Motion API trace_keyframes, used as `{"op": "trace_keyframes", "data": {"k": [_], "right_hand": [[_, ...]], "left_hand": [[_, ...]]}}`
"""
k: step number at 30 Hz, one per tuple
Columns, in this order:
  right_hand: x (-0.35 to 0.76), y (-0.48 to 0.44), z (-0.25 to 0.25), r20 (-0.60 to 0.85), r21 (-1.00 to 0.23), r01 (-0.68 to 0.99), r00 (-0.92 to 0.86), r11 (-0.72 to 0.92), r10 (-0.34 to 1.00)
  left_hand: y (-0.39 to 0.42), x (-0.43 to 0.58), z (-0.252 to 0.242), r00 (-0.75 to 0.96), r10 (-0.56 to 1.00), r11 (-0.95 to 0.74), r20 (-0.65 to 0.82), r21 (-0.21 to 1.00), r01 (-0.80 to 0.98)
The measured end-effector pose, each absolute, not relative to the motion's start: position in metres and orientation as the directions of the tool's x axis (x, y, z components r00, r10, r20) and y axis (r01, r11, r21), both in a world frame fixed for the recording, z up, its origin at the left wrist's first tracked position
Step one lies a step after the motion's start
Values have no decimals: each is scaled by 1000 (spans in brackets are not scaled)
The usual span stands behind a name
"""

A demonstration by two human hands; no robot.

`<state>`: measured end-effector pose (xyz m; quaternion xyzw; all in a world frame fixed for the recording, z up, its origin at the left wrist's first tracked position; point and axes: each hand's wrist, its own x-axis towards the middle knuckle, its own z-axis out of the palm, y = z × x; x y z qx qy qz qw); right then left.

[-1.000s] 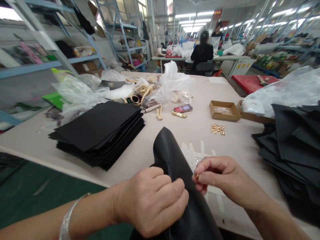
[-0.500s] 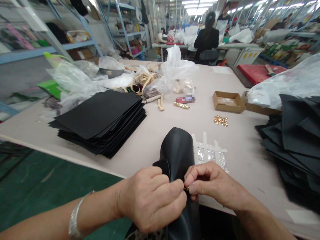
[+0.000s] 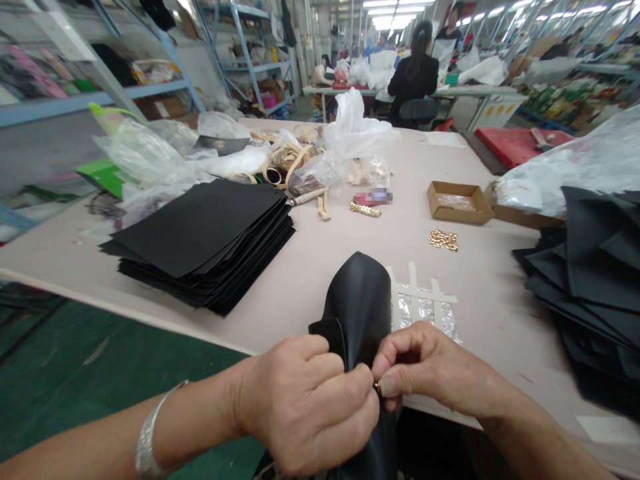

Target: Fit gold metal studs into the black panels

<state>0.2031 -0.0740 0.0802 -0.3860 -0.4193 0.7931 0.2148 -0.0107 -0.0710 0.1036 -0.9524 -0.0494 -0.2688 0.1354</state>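
A curled sheet of black leather-like material (image 3: 361,300) rises from the table's front edge between my hands. My left hand (image 3: 313,403) is closed around a fold of it, knuckles up. In a pinch of thumb and forefinger, my right hand (image 3: 425,367) holds a small gold-coloured metal piece (image 3: 377,385) against the sheet, right beside the left fingertips. Its exact shape is mostly hidden by the fingers. More small gold pieces (image 3: 443,241) lie in a little heap on the table beyond.
A stack of black sheets (image 3: 200,227) lies left, another black pile (image 3: 590,280) right. Tape strips over a clear packet (image 3: 425,303) lie beside the sheet. Farther back are a cardboard tray (image 3: 460,212), plastic bags (image 3: 350,133) and a red pad (image 3: 520,143). A person (image 3: 415,70) sits beyond.
Both hands stay together at the same spot on the black sheet. They sit slightly lower and to the right, and the gold piece shows a little more between the fingertips.
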Motion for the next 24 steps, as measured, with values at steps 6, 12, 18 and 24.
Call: {"op": "trace_keyframes", "data": {"k": [6, 12, 18, 24], "right_hand": [[207, -76, 65, -446, -735, -68, -700, -674, 558], [209, -80, 56, -412, -717, -174, -675, -675, 612], [215, -78, 58, -385, -727, -201, -672, -657, 632], [223, -74, 51, -379, -828, -132, -584, -545, 717]], "left_hand": [[-69, -6, 103, 858, -45, -965, 511, -245, 95], [-67, 1, 100, 835, 7, -982, 550, -153, 110], [-62, 11, 106, 834, 5, -988, 552, -125, 89], [-54, 16, 101, 872, 9, -988, 489, -130, 84]]}}
